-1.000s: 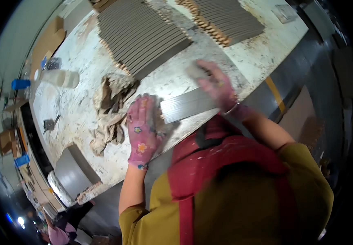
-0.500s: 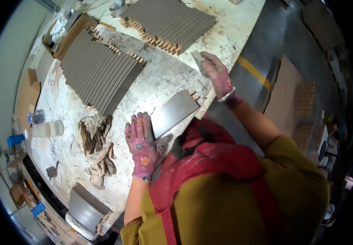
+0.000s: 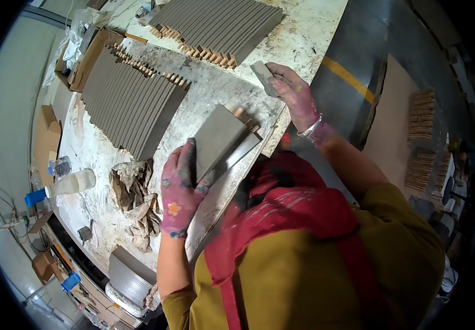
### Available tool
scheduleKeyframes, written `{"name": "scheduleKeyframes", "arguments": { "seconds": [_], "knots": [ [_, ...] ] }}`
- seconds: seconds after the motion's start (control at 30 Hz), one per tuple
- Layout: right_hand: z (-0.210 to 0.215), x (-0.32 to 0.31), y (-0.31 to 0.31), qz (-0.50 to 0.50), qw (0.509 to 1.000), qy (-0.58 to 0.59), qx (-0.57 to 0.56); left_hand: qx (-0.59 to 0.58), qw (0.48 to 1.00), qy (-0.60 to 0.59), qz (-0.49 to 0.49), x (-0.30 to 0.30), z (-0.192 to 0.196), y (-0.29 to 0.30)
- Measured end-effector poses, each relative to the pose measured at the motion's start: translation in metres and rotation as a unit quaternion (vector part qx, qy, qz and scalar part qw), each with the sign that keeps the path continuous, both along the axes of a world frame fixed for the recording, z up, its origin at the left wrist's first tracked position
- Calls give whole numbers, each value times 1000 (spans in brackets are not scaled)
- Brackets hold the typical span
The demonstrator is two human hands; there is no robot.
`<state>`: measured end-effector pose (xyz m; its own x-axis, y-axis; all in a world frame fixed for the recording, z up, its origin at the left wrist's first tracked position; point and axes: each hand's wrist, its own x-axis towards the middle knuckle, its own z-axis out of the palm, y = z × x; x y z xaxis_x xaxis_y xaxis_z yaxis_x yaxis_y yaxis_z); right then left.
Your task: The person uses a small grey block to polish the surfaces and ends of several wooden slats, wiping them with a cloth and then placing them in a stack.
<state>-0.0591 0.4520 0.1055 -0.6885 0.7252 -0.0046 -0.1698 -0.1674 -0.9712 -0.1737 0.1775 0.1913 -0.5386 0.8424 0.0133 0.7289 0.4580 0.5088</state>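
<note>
Left hand (image 3: 183,184) is gripping a grey slab (image 3: 218,140), holding it tilted at the counter's (image 3: 309,33) near edge. Right hand (image 3: 296,96) is pinching a small pad (image 3: 261,76), apart. Presumably repositioning slab; next move is likely requiring steady left support.

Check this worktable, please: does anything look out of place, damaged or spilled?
The crumpled cloth beside the left hand stands out: it lies bunched and stained, while the grey slabs beyond it are lined up in orderly rows. The worktable is smeared with dark marks too, but I see no clear spill or breakage.
</note>
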Motion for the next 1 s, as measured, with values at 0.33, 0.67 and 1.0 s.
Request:
{"name": "scheduleKeyframes", "arguments": {
  "seconds": [0.33,0.67,1.0],
  "knots": [
    [8,8,-16,60,998,-27,8,-85,992,-90,-14,-10,-11,0],
    [23,-20,-48,94,994,-28,-46,-76,992,98,-10,15,-53,12],
    [12,15,3,116,981,-119,97,-54,990,127,15,18,-56,14]
  ]
}}
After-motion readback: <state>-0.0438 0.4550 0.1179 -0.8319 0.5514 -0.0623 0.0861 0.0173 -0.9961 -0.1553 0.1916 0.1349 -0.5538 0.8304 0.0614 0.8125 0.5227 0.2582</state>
